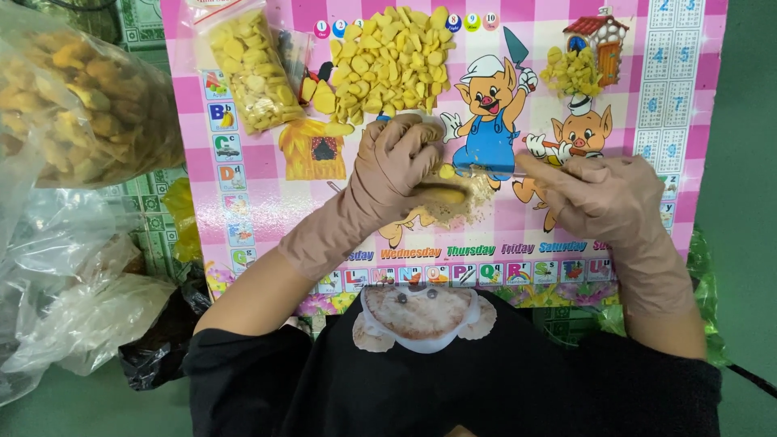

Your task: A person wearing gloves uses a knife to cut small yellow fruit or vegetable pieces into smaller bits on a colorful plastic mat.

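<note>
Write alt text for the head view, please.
Two gloved hands work over a pink cartoon mat: the left hand holds a yellow piece, the right hand a thin blade. A pile of yellow pieces lies beyond.

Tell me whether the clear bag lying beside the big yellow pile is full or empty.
Full. The clear bag lies on the pink mat, bulging with pale yellow pieces along its whole length; whether its top is sealed cannot be told.

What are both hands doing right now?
Left hand: closed on a yellow-brown oblong piece.
Right hand: closed on a thin metal blade.
</note>
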